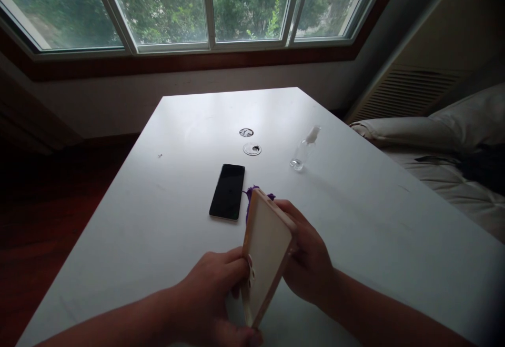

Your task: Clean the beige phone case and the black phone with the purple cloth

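Fingers of the left hand: clamped on the lower left edge of one beige rectangular phone case, beside its round camera cut-outs. Right hand: closed on the case's right edge, fingertips hidden behind. Case tilted above the worktop, hollow side toward the wearer. Purple fabric cloth: behind the case's upper end; grip on it cannot be told. Black-screened smartphone: flat, left of the cloth. Clear plastic spray bottle: upright, farther right.
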Motion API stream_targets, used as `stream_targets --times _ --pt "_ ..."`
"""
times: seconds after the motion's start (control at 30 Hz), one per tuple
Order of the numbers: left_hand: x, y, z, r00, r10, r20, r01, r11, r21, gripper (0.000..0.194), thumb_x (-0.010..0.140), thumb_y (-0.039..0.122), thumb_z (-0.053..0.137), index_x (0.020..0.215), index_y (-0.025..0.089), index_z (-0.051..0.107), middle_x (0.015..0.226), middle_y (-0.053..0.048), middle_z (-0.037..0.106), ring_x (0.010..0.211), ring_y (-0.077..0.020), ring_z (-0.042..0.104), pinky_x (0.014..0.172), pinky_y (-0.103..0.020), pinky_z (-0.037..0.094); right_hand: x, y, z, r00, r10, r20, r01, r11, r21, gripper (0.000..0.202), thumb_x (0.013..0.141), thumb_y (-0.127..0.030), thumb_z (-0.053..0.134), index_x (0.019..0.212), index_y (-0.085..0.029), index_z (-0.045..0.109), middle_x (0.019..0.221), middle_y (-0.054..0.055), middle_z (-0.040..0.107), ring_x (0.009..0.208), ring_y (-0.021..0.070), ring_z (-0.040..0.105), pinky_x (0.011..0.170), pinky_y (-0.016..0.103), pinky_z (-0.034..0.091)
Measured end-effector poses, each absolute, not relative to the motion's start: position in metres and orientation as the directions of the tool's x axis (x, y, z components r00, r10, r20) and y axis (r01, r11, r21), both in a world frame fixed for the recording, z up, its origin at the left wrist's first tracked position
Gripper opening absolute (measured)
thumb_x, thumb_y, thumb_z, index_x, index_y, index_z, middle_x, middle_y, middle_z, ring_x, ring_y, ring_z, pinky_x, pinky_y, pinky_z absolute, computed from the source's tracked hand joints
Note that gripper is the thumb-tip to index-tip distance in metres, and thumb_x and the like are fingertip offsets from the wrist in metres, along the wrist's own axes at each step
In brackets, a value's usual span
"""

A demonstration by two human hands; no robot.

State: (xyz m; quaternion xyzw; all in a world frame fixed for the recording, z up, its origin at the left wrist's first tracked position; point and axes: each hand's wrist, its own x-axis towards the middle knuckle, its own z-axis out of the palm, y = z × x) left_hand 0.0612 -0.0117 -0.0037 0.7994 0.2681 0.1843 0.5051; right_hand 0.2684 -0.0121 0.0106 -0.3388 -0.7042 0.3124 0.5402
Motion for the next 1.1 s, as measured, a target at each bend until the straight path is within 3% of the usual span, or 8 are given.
stream_targets --times 0.1,0.3,0.4,0.5,0.67,0.87,0.97,1.1 --pt "0.061 -0.013 -0.007 0.777 0.629 0.039 0.241 -0.354 0.904 0.043 0.061 0.044 0.075 0.075 0.018 0.045 0.082 -0.002 0.049 0.065 -0.011 0.037 0.056 -0.024 0.028 0.267 -0.011 0.005 -0.181 0.822 0.54 0.106 0.562 -0.82 0.053 0.088 -0.005 0.055 0.136 -0.027 0.057 0.122 0.009 0.055 0.101 0.0201 0.059 0.077 0.032 0.054" --pt "0.058 -0.026 -0.008 0.74 0.672 0.038 0.279 -0.357 0.891 0.04 0.06 0.04 0.075 0.076 0.018 0.045 0.082 -0.001 0.048 0.065 -0.0112 0.037 0.058 -0.025 0.029 0.264 -0.018 -0.002 -0.167 0.826 0.539 0.13 0.56 -0.818 0.065 0.092 -0.007 0.051 0.149 -0.038 0.044 0.131 0.007 0.055 0.113 0.0222 0.057 0.084 0.035 0.053" --pt "0.059 -0.033 -0.006 0.734 0.679 0.038 0.281 -0.353 0.892 0.039 0.063 0.043 0.073 0.078 0.018 0.046 0.084 -0.002 0.048 0.067 -0.0118 0.037 0.059 -0.025 0.03 0.263 -0.023 0.001 -0.154 0.827 0.54 0.148 0.56 -0.815 0.064 0.092 -0.007 0.052 0.15 -0.036 0.045 0.134 0.008 0.054 0.123 0.0248 0.054 0.09 0.036 0.054" --pt "0.06 -0.037 -0.003 0.727 0.685 0.05 0.269 -0.35 0.897 0.039 0.064 0.044 0.072 0.078 0.018 0.046 0.084 -0.002 0.048 0.067 -0.0121 0.038 0.059 -0.026 0.031 0.264 -0.026 0.005 -0.159 0.809 0.566 0.156 0.587 -0.795 0.054 0.092 -0.007 0.053 0.14 -0.03 0.055 0.133 0.01 0.054 0.125 0.0258 0.053 0.092 0.037 0.054" --pt "0.058 -0.039 -0.003 0.706 0.706 0.058 0.255 -0.33 0.909 0.04 0.063 0.046 0.071 0.079 0.018 0.047 0.083 -0.003 0.048 0.067 -0.0126 0.037 0.058 -0.026 0.03 0.263 -0.027 0.01 -0.194 0.807 0.558 0.142 0.586 -0.798 0.052 0.09 -0.005 0.052 0.137 -0.025 0.056 0.122 0.01 0.056 0.106 0.0211 0.059 0.093 0.036 0.055" --pt "0.056 -0.035 -0.001 0.696 0.713 0.084 0.203 -0.307 0.93 0.041 0.065 0.049 0.069 0.078 0.017 0.045 0.083 -0.004 0.047 0.067 -0.0131 0.037 0.06 -0.026 0.03 0.26 -0.025 0.009 -0.198 0.824 0.53 0.138 0.559 -0.818 0.049 0.092 -0.006 0.052 0.137 -0.024 0.057 0.125 0.011 0.053 0.096 0.0183 0.059 0.089 0.034 0.056" --pt "0.056 -0.032 0.0 0.698 0.711 0.085 0.179 -0.288 0.941 0.043 0.067 0.052 0.068 0.078 0.017 0.046 0.083 -0.005 0.047 0.066 -0.0132 0.037 0.059 -0.026 0.03 0.26 -0.023 0.006 -0.213 0.837 0.504 0.146 0.537 -0.831 0.051 0.093 -0.008 0.051 0.141 -0.024 0.053 0.129 0.013 0.052 0.102 0.0206 0.059 0.081 0.031 0.057" --pt "0.058 -0.03 0.001 0.69 0.721 0.068 0.177 -0.258 0.95 0.045 0.067 0.055 0.068 0.077 0.017 0.047 0.083 -0.006 0.048 0.067 -0.0142 0.039 0.06 -0.027 0.032 0.26 -0.022 0.005 -0.219 0.84 0.496 0.167 0.533 -0.829 0.043 0.093 -0.007 0.051 0.132 -0.023 0.059 0.133 0.013 0.051 0.116 0.0239 0.056 0.088 0.033 0.055"
